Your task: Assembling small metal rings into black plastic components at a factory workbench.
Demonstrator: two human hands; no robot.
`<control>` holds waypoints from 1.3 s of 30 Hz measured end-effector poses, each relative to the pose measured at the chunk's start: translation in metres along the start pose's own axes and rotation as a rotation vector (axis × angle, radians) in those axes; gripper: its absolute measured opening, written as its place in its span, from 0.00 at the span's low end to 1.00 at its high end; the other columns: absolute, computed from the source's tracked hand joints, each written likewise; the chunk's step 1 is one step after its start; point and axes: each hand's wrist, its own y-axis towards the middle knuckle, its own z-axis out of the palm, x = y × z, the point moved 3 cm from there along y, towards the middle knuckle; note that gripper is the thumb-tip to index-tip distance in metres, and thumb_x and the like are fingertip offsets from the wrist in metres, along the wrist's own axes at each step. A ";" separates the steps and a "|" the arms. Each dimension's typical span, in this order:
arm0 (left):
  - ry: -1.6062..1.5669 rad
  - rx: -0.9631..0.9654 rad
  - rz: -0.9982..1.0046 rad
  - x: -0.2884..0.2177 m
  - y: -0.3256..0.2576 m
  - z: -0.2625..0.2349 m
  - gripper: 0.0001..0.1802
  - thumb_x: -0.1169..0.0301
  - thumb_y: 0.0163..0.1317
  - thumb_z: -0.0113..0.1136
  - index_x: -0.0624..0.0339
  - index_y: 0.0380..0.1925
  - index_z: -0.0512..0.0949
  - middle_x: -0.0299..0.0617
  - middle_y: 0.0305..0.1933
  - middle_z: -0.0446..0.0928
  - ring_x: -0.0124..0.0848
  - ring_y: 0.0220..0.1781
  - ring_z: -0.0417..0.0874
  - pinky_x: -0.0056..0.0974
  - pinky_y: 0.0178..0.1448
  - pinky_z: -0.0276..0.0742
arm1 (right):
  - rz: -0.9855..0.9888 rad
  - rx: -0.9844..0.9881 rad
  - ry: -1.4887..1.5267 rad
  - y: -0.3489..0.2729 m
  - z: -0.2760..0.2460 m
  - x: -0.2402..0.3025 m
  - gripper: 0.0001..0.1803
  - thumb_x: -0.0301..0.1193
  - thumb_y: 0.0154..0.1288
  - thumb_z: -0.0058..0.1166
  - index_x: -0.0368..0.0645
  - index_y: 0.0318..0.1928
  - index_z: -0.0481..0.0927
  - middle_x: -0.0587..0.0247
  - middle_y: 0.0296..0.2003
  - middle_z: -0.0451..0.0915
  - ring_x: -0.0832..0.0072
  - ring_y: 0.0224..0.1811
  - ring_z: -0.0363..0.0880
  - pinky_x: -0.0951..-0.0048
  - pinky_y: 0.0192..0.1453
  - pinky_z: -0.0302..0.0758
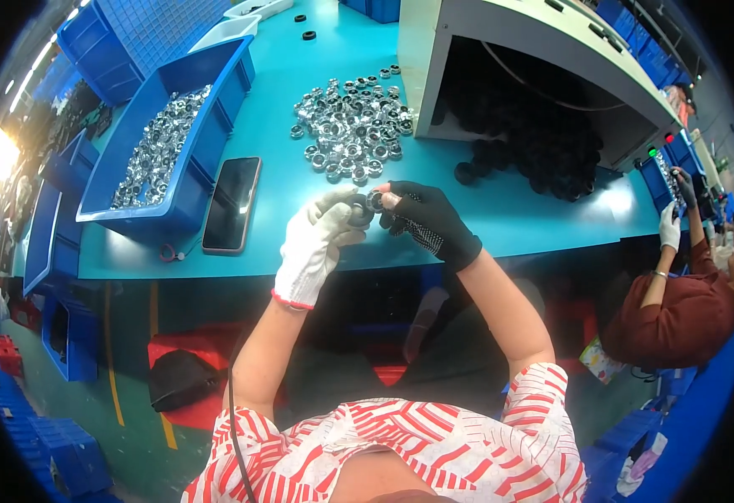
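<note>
My left hand [312, 243], in a white knit glove with a red cuff, pinches a small black ring [360, 211]. My right hand [430, 222] wears a black glove with bare fingertips and holds a small silver, clear-rimmed hub [374, 201]. The two parts meet between my fingers above the table's near edge; how far they fit together cannot be made out. Just beyond my hands lies a loose pile of similar silver hubs [346, 126] on the teal tabletop [300, 96].
At left, a long blue bin [220, 113] holds many hubs, with a phone [233, 205] beside it. On the right stands a pale machine housing [421, 75]; a heap of black rings [543, 159] fills its opening. Another person [677, 310] sits working at far right.
</note>
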 end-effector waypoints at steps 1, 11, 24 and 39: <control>0.004 -0.004 0.001 0.000 0.000 -0.001 0.23 0.66 0.61 0.60 0.69 0.52 0.71 0.44 0.38 0.80 0.33 0.37 0.84 0.33 0.38 0.83 | 0.005 -0.001 -0.007 0.000 0.000 0.000 0.19 0.35 0.63 0.58 0.37 0.50 0.77 0.65 0.34 0.80 0.80 0.33 0.78 0.79 0.34 0.72; 0.113 -0.083 -0.013 -0.002 -0.002 0.004 0.19 0.73 0.62 0.56 0.68 0.53 0.71 0.46 0.44 0.79 0.33 0.41 0.84 0.35 0.40 0.82 | -0.164 -0.061 -0.241 -0.006 0.003 0.006 0.15 0.32 0.62 0.57 0.37 0.46 0.79 0.66 0.31 0.78 0.82 0.31 0.75 0.80 0.34 0.71; 0.104 -0.037 -0.012 0.002 0.000 0.002 0.24 0.68 0.61 0.58 0.71 0.55 0.69 0.49 0.44 0.79 0.36 0.40 0.84 0.31 0.36 0.84 | -0.274 -0.134 -0.387 -0.002 0.004 0.006 0.10 0.29 0.61 0.57 0.37 0.41 0.82 0.70 0.24 0.75 0.86 0.26 0.70 0.83 0.31 0.68; 0.119 -0.029 0.029 0.005 -0.003 0.003 0.25 0.74 0.60 0.59 0.72 0.56 0.67 0.48 0.46 0.77 0.32 0.43 0.81 0.34 0.45 0.80 | -0.363 -0.133 -0.504 -0.003 0.012 -0.006 0.08 0.29 0.58 0.60 0.38 0.37 0.82 0.68 0.26 0.79 0.83 0.30 0.74 0.80 0.36 0.71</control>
